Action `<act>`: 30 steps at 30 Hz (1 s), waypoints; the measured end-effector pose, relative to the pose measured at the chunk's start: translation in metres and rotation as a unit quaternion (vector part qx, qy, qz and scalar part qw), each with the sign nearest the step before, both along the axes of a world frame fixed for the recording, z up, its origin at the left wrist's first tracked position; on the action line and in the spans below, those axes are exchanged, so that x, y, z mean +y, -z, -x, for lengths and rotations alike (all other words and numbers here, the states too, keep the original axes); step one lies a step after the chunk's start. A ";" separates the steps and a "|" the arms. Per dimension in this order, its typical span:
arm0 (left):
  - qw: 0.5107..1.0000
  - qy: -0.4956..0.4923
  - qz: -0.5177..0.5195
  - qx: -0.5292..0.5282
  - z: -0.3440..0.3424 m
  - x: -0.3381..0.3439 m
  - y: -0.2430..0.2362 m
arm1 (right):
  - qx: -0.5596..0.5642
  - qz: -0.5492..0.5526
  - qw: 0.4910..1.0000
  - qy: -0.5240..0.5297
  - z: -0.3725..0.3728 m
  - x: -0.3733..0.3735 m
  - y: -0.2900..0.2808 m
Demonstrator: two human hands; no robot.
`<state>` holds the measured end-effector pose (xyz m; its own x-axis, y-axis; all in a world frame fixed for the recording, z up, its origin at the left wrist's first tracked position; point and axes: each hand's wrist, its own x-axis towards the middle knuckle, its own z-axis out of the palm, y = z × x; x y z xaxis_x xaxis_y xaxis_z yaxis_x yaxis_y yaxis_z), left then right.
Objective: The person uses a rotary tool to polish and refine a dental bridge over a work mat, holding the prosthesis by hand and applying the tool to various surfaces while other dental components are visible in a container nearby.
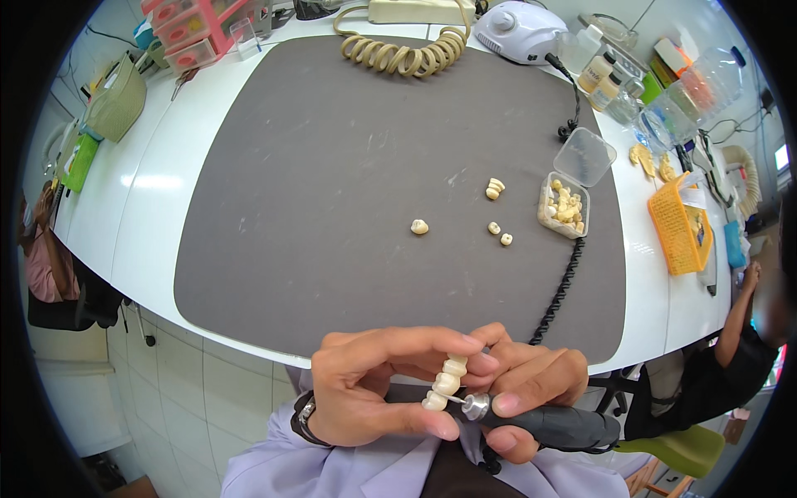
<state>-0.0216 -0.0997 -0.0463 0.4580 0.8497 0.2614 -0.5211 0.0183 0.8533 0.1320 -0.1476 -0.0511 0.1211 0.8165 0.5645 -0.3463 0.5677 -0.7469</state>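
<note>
Flanking hands [448, 390]: orange basket [679, 226], right.

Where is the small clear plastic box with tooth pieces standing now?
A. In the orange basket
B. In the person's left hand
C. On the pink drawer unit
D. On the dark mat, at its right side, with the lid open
D: the small clear box stands on the right part of the dark mat, its lid flipped open behind it, apart from the orange basket.
</note>
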 end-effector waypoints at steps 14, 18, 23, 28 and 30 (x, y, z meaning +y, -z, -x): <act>1.000 0.010 -0.012 -0.016 0.000 -0.001 0.005 | 0.015 0.033 0.999 -0.032 -0.006 -0.004 -0.007; 1.000 0.013 -0.008 -0.018 0.001 -0.001 0.003 | 0.023 0.037 0.998 -0.040 -0.005 -0.003 -0.006; 0.999 0.019 -0.036 -0.015 0.003 0.002 0.003 | 0.024 0.034 0.999 -0.031 -0.002 -0.002 -0.004; 0.999 0.016 -0.030 -0.012 0.004 0.001 0.003 | 0.018 0.029 0.999 -0.029 -0.002 -0.003 -0.005; 0.999 0.012 -0.034 -0.011 0.004 0.001 0.004 | 0.015 0.029 0.999 -0.030 -0.001 -0.002 -0.005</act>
